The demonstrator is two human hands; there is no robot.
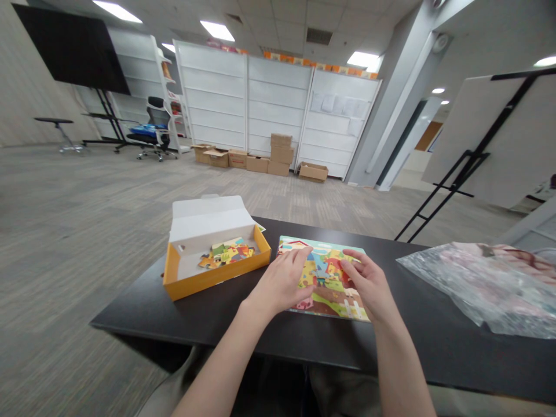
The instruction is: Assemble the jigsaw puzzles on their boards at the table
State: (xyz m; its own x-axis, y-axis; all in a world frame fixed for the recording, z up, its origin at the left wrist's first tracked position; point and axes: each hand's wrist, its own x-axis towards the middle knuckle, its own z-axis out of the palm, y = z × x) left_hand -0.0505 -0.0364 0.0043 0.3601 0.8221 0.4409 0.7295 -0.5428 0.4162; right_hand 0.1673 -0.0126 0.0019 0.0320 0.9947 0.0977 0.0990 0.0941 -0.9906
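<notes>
A colourful puzzle board (334,301) with a farm-like picture lies flat on the black table. Over its left part rests my left hand (284,278), fingers apart, with nothing visible in it. My right hand (365,278) is at the board's right side, its fingers spread and curved, the fingertips near a red part of the picture. Left of the board stands an open yellow box (217,282) with its white lid raised. Several loose puzzle pieces (228,253) lie in a heap inside the box. The palms hide parts of the board.
The black table (200,315) reaches to the right, where a clear plastic bag (486,284) lies. Beyond it stand a whiteboard (490,133) on a black frame, cardboard boxes (280,155) by white shelves, an office chair (156,130) and a large black screen (72,49).
</notes>
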